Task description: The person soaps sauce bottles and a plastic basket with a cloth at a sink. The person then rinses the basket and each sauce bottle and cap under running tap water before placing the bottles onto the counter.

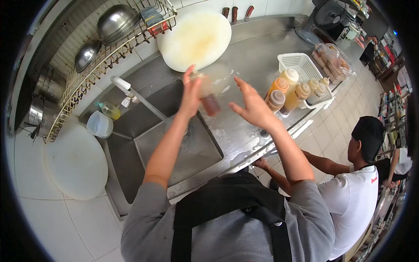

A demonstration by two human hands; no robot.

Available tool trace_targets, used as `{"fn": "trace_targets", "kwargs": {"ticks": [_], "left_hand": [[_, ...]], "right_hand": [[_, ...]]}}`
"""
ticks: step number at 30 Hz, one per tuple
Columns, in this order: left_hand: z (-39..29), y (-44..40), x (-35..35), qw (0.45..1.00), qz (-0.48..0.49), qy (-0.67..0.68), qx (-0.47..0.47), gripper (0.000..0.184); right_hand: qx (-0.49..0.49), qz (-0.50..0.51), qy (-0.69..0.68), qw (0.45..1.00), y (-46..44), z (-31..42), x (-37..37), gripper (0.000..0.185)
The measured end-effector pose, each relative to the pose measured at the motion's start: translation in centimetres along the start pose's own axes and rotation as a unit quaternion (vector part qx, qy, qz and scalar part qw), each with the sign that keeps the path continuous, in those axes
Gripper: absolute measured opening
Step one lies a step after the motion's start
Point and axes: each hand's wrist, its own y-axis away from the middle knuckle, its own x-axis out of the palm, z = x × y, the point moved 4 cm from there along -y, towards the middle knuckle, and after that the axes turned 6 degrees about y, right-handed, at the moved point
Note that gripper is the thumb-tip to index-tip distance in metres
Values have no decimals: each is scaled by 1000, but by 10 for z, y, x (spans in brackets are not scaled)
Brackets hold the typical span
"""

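My left hand [190,97] is over the right edge of the sink, its fingers around the upper part of a squeeze bottle [211,104]. Motion blurs the bottle, which has dark reddish-brown contents in its lower part and a paler top. My right hand [255,107] is held apart from it, thumb and fingers spread, with nothing in it. Just right of this hand, several squeeze bottles [278,85] with orange, brown and pale contents stand together on the steel counter [244,48].
Water runs from a white faucet [121,83] into the steel sink [120,161]. A round white cutting board [196,41] leans at the back. Beside the bottles are a white basket [297,59] and bagged goods [329,61]. A person in white [349,196] is close on my right.
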Motion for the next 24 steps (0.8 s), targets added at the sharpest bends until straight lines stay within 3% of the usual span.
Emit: {"fn": "trace_targets", "kwargs": {"ticks": [2, 3, 5, 8, 10, 11, 13, 15, 20, 22, 24], "left_hand": [[3, -7, 56, 999, 47, -7, 11, 55], [8, -14, 76, 997, 67, -15, 23, 55], [1, -17, 111, 992, 86, -50, 79, 60], [30, -24, 122, 986, 38, -121, 108, 64], [59, -16, 134, 962, 135, -190, 144, 67], [70, -9, 140, 946, 177, -230, 144, 69], [91, 4, 149, 930, 212, -268, 138, 70], [109, 13, 160, 893, 252, -334, 169, 78], [111, 16, 174, 895, 215, -353, 168, 80], [118, 16, 174, 890, 209, -372, 162, 80], [125, 17, 175, 886, 221, -333, 236, 81]], "right_hand": [[-42, -50, 40, 997, -5, -4, 11, 71], [48, -9, -100, 994, -9, -9, 8, 71], [131, 41, -235, 962, -20, -17, -2, 70], [196, -39, -158, 967, -36, -69, -51, 57], [117, -181, -104, 971, -51, -113, -97, 56], [140, -199, -62, 968, -57, -126, -122, 52], [141, -199, 4, 970, -70, -203, -151, 50], [216, -178, 113, 953, -74, -277, -170, 53], [286, -118, 151, 939, -45, -435, -159, 63], [307, -91, 149, 936, -36, -426, -152, 62], [389, -29, 99, 915, -27, -408, -141, 57]]}}
